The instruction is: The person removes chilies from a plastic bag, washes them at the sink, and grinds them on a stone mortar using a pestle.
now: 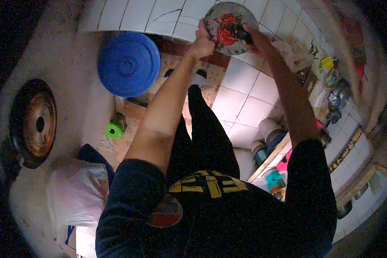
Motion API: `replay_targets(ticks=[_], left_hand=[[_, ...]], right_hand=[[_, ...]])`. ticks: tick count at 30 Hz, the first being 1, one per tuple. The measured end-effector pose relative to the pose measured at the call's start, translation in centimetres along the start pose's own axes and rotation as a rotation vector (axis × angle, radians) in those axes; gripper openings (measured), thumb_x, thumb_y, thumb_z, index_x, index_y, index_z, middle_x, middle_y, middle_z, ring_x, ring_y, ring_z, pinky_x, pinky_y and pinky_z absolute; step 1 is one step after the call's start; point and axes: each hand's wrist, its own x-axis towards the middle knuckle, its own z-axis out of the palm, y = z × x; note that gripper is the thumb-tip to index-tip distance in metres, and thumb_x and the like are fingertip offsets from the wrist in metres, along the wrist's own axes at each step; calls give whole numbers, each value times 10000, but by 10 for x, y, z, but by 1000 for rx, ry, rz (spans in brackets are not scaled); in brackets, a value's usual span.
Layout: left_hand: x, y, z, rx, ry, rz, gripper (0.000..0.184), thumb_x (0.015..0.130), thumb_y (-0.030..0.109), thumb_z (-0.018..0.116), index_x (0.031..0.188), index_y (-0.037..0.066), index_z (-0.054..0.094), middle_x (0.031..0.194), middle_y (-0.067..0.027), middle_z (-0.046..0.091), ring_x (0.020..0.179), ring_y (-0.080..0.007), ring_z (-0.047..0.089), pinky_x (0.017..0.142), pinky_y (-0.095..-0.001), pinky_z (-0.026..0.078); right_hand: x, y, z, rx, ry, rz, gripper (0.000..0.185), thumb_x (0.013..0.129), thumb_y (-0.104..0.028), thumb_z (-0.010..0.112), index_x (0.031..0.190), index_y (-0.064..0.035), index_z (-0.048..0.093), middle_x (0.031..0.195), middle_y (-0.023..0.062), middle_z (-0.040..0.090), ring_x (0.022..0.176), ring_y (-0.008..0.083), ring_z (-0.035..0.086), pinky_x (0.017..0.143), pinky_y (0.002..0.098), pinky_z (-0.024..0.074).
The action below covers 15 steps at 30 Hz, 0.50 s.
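Note:
At the top of the head view, a round grey stone mortar (246,16), shallow as a plate, rests over the white-tiled counter. Red chilies (226,31) and some darker bits lie in its middle. My left hand (203,43) grips the mortar's left rim, thumb and fingers closed on the edge. On the opposite side, my right hand (254,41) is closed round a dark pestle (243,34), whose head is against the chilies. Part of the pestle is hidden by my fingers.
Left of my arms stands a large blue round lid (129,64), with a green plastic item (114,130) below it. A rusty, dark-rimmed disc (42,120) is at far left, above a plastic bag (79,189). Jars (273,178) and bagged goods (337,99) line the right side.

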Motion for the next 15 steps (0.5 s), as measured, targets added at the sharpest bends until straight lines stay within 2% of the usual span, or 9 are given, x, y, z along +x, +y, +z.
replay_targets(ticks=[1,3,4,5,6,8,11,13,15], left_hand=[[5,-6,3,-2,1,0,945,839,78,573,1430,131,-161,1338,-318,208,1203,-438,383,824,-437,532],[19,-29,12,174,105,124,907,865,118,557,1433,112,-150,1337,-321,233,1223,-441,367,1009,-445,382],[27,-40,13,175,107,124,907,865,118,557,1433,112,-150,1337,-321,233,1223,-441,367,1009,-445,382],[35,-51,14,173,112,237,902,871,141,560,1436,103,-142,1339,-326,240,1226,-448,365,1048,-445,320],[36,-52,13,173,115,292,900,874,153,562,1437,99,-138,1340,-328,244,1228,-451,364,1068,-445,289],[29,-43,8,190,105,283,904,878,171,572,1440,90,-131,1343,-333,251,1248,-452,346,1084,-441,267],[32,-49,6,221,111,269,910,882,187,583,1444,87,-125,1350,-336,257,1272,-447,325,1077,-439,281],[29,-46,6,236,132,318,911,884,198,586,1446,87,-122,1356,-335,258,1279,-445,321,1075,-439,285],[25,-42,7,233,120,225,915,887,215,588,1447,89,-125,1362,-329,258,1285,-443,315,1077,-438,285]], right_hand=[[-5,4,0,-277,28,-75,405,869,-511,560,1001,-128,569,674,8,567,567,115,541,517,295,470],[-3,16,3,-553,55,-153,394,873,-485,572,1015,-118,568,730,21,589,627,115,564,550,278,475],[7,29,5,-407,129,-243,385,874,-439,591,1061,-106,544,783,45,602,677,140,583,581,304,485],[15,39,3,-258,203,-330,389,874,-393,611,1107,-95,519,835,68,616,727,165,602,611,329,495],[7,32,10,-258,201,-329,389,874,-393,611,1107,-95,519,835,68,616,727,165,602,611,329,495],[-31,1,38,-1146,432,-906,382,859,-300,641,1135,-73,508,881,123,631,760,273,628,639,417,502],[-65,-33,71,-1333,416,-866,371,844,-288,644,1119,-70,525,922,165,630,818,349,626,675,484,489],[-69,-32,78,-1452,372,-851,387,840,-297,644,1129,-74,517,925,166,633,828,347,628,677,479,495],[-67,-30,80,-1571,326,-832,402,837,-305,643,1140,-77,508,928,167,635,837,344,629,680,474,500]])
